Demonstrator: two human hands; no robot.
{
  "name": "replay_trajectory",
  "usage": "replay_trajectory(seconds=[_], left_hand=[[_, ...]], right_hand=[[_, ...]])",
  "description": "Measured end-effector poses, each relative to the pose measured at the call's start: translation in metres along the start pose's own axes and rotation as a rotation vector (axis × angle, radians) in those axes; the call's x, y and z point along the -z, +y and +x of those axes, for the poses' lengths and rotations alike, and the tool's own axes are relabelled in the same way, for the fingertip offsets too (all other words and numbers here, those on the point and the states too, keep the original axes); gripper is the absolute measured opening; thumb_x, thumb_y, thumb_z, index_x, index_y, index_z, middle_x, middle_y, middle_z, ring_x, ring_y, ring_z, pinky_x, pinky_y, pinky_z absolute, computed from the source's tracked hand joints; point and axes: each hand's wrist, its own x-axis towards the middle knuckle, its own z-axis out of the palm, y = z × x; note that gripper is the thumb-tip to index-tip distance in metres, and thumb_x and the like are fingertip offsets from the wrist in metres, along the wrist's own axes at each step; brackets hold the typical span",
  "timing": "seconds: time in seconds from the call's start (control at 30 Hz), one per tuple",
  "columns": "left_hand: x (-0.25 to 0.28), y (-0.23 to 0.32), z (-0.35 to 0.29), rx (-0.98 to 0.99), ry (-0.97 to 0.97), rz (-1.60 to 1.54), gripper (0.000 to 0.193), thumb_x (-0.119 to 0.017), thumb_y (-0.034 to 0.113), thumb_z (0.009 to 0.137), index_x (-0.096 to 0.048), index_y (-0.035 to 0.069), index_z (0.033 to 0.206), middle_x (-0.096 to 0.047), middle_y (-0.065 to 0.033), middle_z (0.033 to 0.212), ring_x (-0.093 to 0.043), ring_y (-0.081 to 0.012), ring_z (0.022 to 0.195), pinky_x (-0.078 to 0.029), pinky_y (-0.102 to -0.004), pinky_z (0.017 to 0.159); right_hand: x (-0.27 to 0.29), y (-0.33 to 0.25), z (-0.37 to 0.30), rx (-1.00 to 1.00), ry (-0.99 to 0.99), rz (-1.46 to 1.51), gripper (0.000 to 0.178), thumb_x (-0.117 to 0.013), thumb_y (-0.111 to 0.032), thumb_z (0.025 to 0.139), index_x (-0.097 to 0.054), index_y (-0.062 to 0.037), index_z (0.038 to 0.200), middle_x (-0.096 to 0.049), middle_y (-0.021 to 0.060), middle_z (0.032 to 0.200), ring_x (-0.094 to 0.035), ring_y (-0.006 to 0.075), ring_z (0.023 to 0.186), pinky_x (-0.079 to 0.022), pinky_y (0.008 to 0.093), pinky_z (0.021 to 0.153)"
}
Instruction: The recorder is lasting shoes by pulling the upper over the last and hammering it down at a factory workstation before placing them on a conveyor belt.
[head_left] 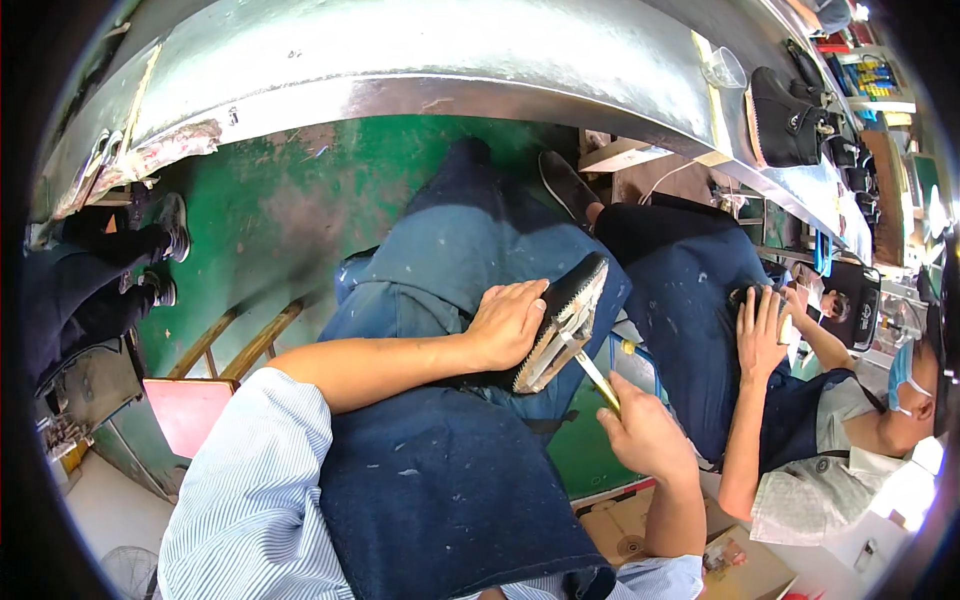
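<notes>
On my lap lies a black shoe point(588, 275), tilted so that its pale underside, edged with a toothed strip, faces right. My left hand point(505, 325) grips the shoe from its left side, fingers laid along the black upper. In my right hand point(648, 432) is a tool with a slim yellowish handle point(600, 382). Its silvery metal end meets the middle of the underside; the exact kind of tool is too small to tell. A dark blue apron point(430, 490) covers my lap below the shoe.
A long metal bench point(400, 50) curves across the front, with black boots point(785, 115) and a clear cup point(722, 68) at its right. Close on my right sits a co-worker wearing a mask point(905, 375). A pink-topped stool point(190, 415) stands left; cardboard boxes point(620, 525) lie low right.
</notes>
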Motion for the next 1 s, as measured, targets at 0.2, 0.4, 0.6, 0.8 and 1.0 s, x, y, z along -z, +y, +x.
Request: replay_trajectory(seconds=[0.2,0.4,0.6,0.8,1.0], left_hand=[[0.003,0.001,0.000,0.006,0.003,0.009,0.045,-0.037,0.025,0.101,-0.048,-0.003,0.134,-0.054,-0.0202,0.134,-0.048,-0.0336,0.128,-0.031,-0.0479,0.107],[0.005,-0.007,-0.005,0.058,-0.008,-0.043,0.048,-0.033,0.027,0.102,-0.046,-0.004,0.136,-0.051,-0.0210,0.137,-0.046,-0.0339,0.130,-0.029,-0.0456,0.111],[0.018,-0.004,-0.012,0.208,0.015,-0.282,0.055,-0.029,0.031,0.104,-0.034,-0.008,0.142,-0.039,-0.0267,0.145,-0.035,-0.0371,0.138,-0.023,-0.0424,0.117],[0.033,-0.011,0.002,0.121,-0.111,-0.565,0.080,-0.053,0.041,0.098,-0.015,-0.004,0.152,-0.029,-0.0254,0.153,-0.027,-0.0359,0.143,-0.020,-0.0389,0.118],[0.036,0.006,0.006,0.177,-0.038,-0.286,0.078,-0.062,0.034,0.093,-0.023,0.006,0.154,-0.037,-0.0226,0.150,-0.034,-0.0338,0.139,-0.025,-0.0414,0.116]], right_hand=[[0.002,-0.001,0.011,0.007,-0.017,-0.036,0.049,-0.058,-0.012,0.090,-0.046,0.0177,0.127,-0.057,0.0353,0.120,-0.059,0.0436,0.112,-0.046,0.0452,0.098],[0.012,-0.009,0.030,0.024,-0.083,-0.132,0.037,-0.059,-0.016,0.090,-0.055,0.0086,0.118,-0.064,0.0293,0.105,-0.062,0.0439,0.099,-0.049,0.0482,0.087],[-0.035,0.011,0.060,0.109,0.057,0.147,0.026,-0.061,-0.018,0.090,-0.061,0.0005,0.109,-0.066,0.0256,0.091,-0.064,0.0452,0.086,-0.051,0.0502,0.078],[-0.106,0.016,0.070,0.164,0.319,0.520,0.027,-0.065,-0.014,0.087,-0.061,-0.0009,0.111,-0.067,0.0206,0.088,-0.068,0.0379,0.083,-0.053,0.0420,0.075],[-0.053,0.030,0.062,0.017,-0.128,0.735,0.039,-0.062,-0.012,0.089,-0.054,0.0025,0.124,-0.065,0.0207,0.097,-0.066,0.0323,0.091,-0.051,0.0394,0.083]])
